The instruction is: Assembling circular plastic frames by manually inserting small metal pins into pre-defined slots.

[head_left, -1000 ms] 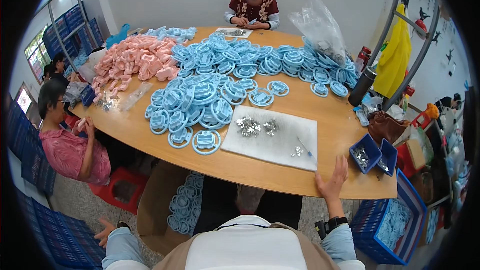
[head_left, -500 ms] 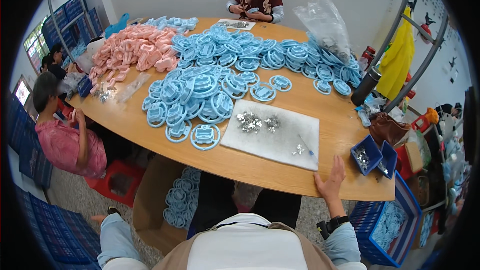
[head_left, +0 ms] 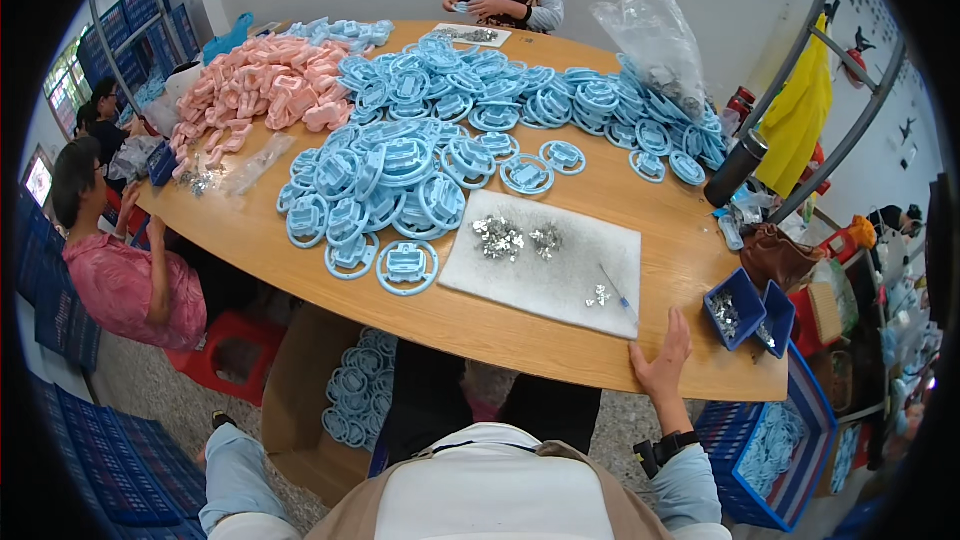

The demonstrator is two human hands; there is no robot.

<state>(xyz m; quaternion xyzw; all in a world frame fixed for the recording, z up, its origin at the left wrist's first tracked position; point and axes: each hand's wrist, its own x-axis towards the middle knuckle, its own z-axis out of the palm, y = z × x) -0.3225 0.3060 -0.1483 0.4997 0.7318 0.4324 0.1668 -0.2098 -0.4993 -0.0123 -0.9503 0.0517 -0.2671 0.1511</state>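
Note:
My right hand (head_left: 662, 358) rests on the table's front edge with thumb and fingers apart, holding nothing. Beside it lies a white foam board (head_left: 540, 297) bearing two heaps of small silver metal pieces (head_left: 498, 238), a few loose ones and a thin screwdriver-like tool (head_left: 619, 292). To the right of that hand, two blue bins (head_left: 730, 310) contain more metal pieces. My left arm (head_left: 238, 475) hangs at my side, off the table; only a sliver of the hand shows, its fingers hidden. Left of the board, light-blue ring-shaped plastic parts (head_left: 408, 262) form a large pile.
Pink plastic parts (head_left: 250, 90) are heaped at the far left. A black bottle (head_left: 735, 168) stands near the right edge. Below the table are a cardboard box (head_left: 290, 420) and a blue crate (head_left: 760, 460) of blue parts. Co-workers sit across and at left.
My left hand has drawn in and is now mostly out of sight. My right hand has stayed on the table edge. The view has tilted slightly; the person across has shifted their hands.

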